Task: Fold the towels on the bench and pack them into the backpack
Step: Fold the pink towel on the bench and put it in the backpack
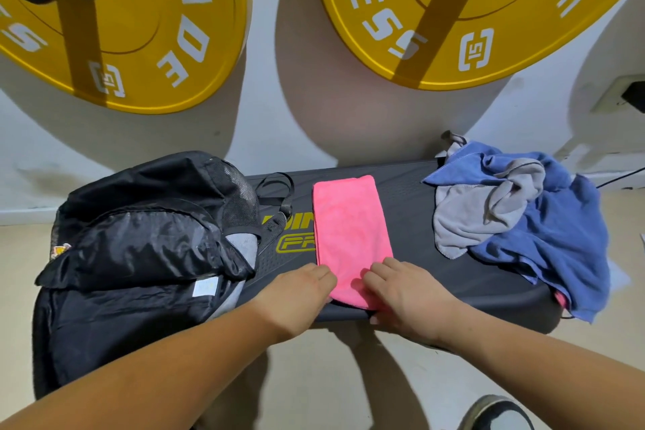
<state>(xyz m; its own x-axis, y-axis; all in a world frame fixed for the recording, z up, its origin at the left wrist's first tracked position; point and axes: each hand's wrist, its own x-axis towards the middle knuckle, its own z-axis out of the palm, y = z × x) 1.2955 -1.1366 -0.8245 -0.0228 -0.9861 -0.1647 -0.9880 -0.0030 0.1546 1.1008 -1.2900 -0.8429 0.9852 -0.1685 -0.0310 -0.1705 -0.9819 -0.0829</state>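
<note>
At the near edge of the bench [412, 206], the left hand [300, 293] and right hand [405, 293] rest apart, fingers extended on the near end of the pink towel [352, 230]; folding appears half done; next, pinch both near corners and fold away; the backpack [139, 237] lies left of the hands; beyond the right hand, the blue towel [558, 227] and grey towel [488, 213] lie crumpled.

The black bench [412, 206] carries a black backpack [139, 237] at its left end, overhanging the near edge. A pink towel [349, 230], folded into a narrow strip, lies across the middle. A grey towel [481, 209] and a blue towel [558, 230] lie crumpled together at the right end.
</note>
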